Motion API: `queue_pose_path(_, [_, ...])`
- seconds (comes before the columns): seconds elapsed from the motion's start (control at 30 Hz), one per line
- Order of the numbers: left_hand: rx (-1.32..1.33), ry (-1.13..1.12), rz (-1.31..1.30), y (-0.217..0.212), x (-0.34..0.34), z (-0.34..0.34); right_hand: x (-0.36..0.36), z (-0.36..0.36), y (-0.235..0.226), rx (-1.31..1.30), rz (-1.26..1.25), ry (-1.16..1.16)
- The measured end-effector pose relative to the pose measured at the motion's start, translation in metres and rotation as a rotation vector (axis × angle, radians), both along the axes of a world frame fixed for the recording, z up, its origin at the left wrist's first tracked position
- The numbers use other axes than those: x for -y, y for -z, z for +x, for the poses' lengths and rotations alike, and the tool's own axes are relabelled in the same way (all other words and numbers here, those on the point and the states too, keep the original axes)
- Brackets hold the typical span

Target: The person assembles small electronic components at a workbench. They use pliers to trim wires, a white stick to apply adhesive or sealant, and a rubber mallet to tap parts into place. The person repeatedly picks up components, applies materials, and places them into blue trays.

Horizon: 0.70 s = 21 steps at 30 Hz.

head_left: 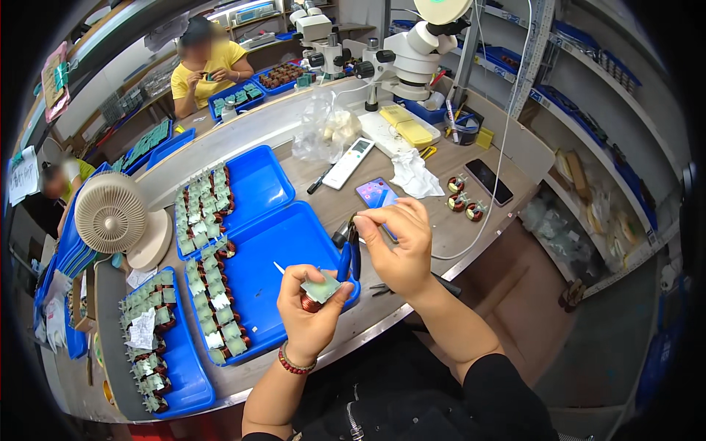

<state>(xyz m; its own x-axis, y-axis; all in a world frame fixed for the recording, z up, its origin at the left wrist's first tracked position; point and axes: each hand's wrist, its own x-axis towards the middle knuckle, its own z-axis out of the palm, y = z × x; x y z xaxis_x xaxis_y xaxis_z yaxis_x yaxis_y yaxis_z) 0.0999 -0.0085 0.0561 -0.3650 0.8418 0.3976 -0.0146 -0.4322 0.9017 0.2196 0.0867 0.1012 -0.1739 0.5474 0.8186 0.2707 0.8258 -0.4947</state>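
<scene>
My left hand (312,312) grips a copper-wound coil with a pale green square board (321,287) on top, held over the near edge of the middle blue tray (283,275). Just right of it, my right hand (397,246) pinches a pair of blue-handled pliers (350,259) near their dark head, with the handles pointing down. The pliers and the coil are apart. A thin white stick-like piece (279,268) shows beside my left fingers. Rows of similar coils with green boards (215,301) fill the left side of that tray.
More coils stand in a far blue tray (257,180) and a left blue tray (184,375). A fan (112,213) stands at left, microscopes (415,62) at the back. A white remote (349,163), crumpled tissue (416,174), loose coils (457,201) and phone (489,181) lie right. A person (209,70) works opposite.
</scene>
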Motion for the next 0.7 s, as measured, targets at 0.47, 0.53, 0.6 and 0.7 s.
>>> queue_pose_path(0.47, [0.039,-0.235,-0.025,0.043,-0.012,-0.071,-0.045,0.156,0.010,-1.038,-0.161,0.156])
queue_pose_path(0.53, [0.023,-0.242,-0.040,0.054,-0.012,-0.068,-0.041,0.205,0.028,-1.256,-0.094,0.259])
queue_pose_path(0.6, [-0.006,-0.276,-0.003,0.058,-0.009,-0.063,-0.031,0.240,0.042,-1.498,-0.088,0.265])
queue_pose_path(0.7, [0.006,-0.333,0.026,0.058,0.003,-0.065,-0.027,0.263,0.066,-1.834,-0.185,0.271])
